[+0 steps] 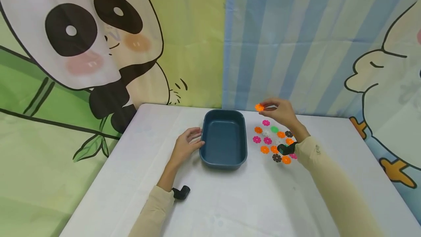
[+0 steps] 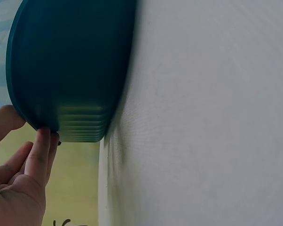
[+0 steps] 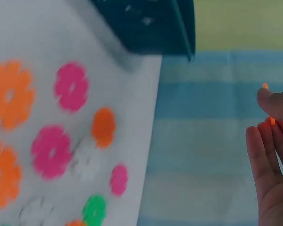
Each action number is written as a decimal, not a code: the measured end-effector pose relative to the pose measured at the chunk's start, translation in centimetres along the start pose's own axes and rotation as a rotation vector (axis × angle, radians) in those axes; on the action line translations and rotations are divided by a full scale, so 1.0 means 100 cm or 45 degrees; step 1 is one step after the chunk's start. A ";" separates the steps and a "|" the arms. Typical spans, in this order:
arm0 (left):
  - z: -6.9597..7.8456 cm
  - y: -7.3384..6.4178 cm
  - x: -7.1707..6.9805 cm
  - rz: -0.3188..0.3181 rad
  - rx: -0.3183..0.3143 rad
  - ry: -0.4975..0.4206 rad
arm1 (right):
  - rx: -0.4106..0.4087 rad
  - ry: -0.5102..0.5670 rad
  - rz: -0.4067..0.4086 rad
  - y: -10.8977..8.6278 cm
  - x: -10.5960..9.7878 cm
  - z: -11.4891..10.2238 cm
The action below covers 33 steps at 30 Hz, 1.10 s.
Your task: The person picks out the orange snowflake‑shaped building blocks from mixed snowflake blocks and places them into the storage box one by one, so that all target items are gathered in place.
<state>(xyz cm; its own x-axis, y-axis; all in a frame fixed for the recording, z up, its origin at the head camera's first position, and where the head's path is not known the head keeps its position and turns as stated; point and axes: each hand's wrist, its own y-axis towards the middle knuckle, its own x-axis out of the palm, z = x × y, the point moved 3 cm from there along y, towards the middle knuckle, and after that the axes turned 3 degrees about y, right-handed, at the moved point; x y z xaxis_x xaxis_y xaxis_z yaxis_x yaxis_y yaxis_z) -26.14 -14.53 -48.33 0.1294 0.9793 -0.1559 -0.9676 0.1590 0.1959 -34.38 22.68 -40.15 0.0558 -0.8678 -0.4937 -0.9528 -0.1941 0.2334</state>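
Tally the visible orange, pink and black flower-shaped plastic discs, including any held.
Orange flower-shaped plastic discs: 7, one in the right hand
Pink flower-shaped plastic discs: 4
Black flower-shaped plastic discs: 2
Total: 13 in the head view; others may be hidden.

Head view: from above, facing forward and down, far enough back to show the bench (image 1: 250,200) and the printed backdrop (image 1: 194,46). Left wrist view: close and low, tipped sideways so the bench stands upright at right, looking past the left fingers (image 2: 37,157) to the blue tub (image 2: 75,61). Right wrist view: also close and sideways, bench at left, right fingers (image 3: 260,155) at the right edge. All three share the tub; head and right wrist share the flower-shaped pieces (image 1: 267,140).
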 end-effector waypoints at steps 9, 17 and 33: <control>0.001 0.001 0.001 -0.003 0.025 -0.035 | -0.148 0.144 -0.028 0.035 0.049 -0.040; 0.001 0.001 0.000 -0.011 0.016 -0.058 | -0.163 0.268 -0.078 0.047 0.098 -0.063; 0.001 0.000 0.001 0.010 0.041 -0.005 | -0.116 0.266 -0.046 0.048 0.161 -0.027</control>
<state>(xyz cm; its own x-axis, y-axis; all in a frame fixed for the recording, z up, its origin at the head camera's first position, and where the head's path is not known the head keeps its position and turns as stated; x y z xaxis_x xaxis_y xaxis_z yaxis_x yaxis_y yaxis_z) -26.11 -14.40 -48.25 0.1225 0.9810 -0.1504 -0.9611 0.1551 0.2284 -37.24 6.58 -44.72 0.1586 -0.9336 -0.3212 -0.9187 -0.2588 0.2984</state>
